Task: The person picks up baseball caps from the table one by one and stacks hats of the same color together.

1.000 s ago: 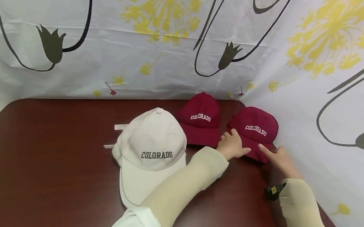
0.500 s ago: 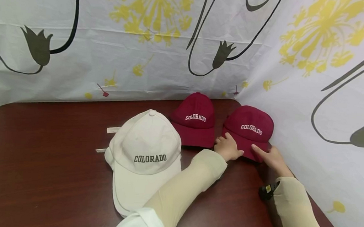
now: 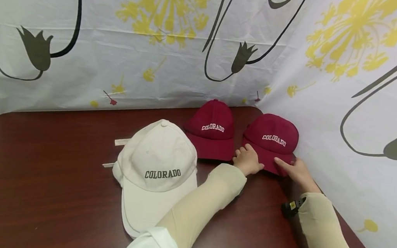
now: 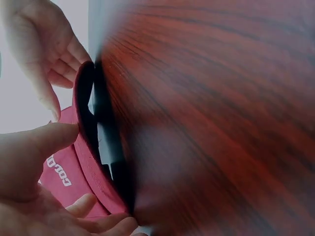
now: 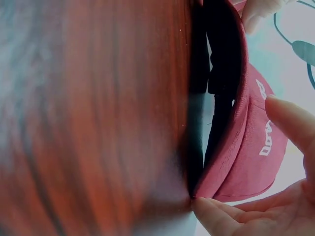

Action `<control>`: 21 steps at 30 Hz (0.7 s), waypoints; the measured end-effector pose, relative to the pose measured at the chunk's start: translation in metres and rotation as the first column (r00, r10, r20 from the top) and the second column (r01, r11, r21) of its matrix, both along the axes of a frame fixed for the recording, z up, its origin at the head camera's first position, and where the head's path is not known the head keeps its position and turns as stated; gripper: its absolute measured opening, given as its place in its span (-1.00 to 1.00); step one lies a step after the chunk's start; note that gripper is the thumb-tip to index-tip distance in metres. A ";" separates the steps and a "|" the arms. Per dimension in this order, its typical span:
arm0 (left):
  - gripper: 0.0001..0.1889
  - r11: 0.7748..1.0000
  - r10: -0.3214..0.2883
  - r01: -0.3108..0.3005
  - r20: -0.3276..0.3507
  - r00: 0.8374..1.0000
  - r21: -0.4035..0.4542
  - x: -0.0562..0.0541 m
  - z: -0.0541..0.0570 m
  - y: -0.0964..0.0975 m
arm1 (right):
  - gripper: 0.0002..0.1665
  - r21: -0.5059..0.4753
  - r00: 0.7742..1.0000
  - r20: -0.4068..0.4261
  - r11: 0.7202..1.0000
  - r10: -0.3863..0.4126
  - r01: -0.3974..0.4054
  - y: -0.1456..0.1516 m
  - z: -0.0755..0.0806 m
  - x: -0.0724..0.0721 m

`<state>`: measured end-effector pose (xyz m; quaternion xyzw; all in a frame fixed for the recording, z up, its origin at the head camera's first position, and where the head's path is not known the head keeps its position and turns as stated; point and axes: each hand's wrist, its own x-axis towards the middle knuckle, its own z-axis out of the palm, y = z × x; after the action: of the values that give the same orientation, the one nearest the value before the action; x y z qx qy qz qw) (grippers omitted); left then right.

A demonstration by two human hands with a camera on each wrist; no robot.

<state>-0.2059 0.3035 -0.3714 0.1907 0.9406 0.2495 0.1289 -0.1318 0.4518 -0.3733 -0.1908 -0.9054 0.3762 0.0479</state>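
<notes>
A maroon baseball cap point(image 3: 271, 134) with white COLORADO lettering sits at the table's right back corner, brim toward me. My left hand point(image 3: 247, 160) holds the left side of its brim; in the left wrist view the thumb point(image 4: 56, 136) lies on the brim's upper side and fingertips are at its edge. At the brim's right side, my right hand point(image 3: 299, 173) grips with thumb above and fingers at the edge, which the right wrist view shows closely. The brim's dark underside point(image 5: 224, 59) faces the table. Parts of the fingers behind the brim are hidden.
A second maroon cap point(image 3: 213, 129) stands just left of the held one. Nearer to me lie stacked cream caps point(image 3: 161, 156), partly behind my left forearm. Patterned white cloth point(image 3: 95, 53) hangs along the back and right edges of the dark wooden table point(image 3: 47, 174).
The head view has shifted slightly, so everything appears farther left. My right hand has come in closer to the brim's right side. The caps stay in place.
</notes>
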 end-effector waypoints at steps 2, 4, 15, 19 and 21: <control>-0.30 0.999 0.014 -0.015 0.018 1.000 0.038 -0.001 0.000 0.000 | -0.29 -0.015 0.999 0.020 0.999 -0.035 0.035 0.001 0.000 0.000; -0.31 0.995 0.034 -0.038 0.046 0.998 0.090 -0.002 0.000 0.001 | -0.29 -0.039 0.997 0.036 0.997 -0.066 0.068 0.002 0.000 -0.001; -0.15 0.959 0.108 -0.145 0.160 0.981 0.243 -0.009 -0.002 -0.005 | 0.18 -0.502 0.988 0.100 0.851 -0.121 0.155 0.015 0.000 0.003; -0.12 0.967 0.104 -0.136 0.152 0.983 0.217 -0.011 -0.005 -0.006 | 0.19 -0.619 0.985 0.114 0.767 -0.126 0.170 0.018 0.003 0.007; -0.10 0.972 0.088 -0.117 0.145 0.986 0.203 -0.011 -0.004 -0.006 | 0.16 -0.613 0.985 0.122 0.772 -0.122 0.171 0.019 0.004 0.009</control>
<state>-0.2173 0.2975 -0.3754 0.1372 0.9067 0.3663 0.1581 -0.1223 0.4704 -0.3688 -0.2798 -0.7147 0.6406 -0.0225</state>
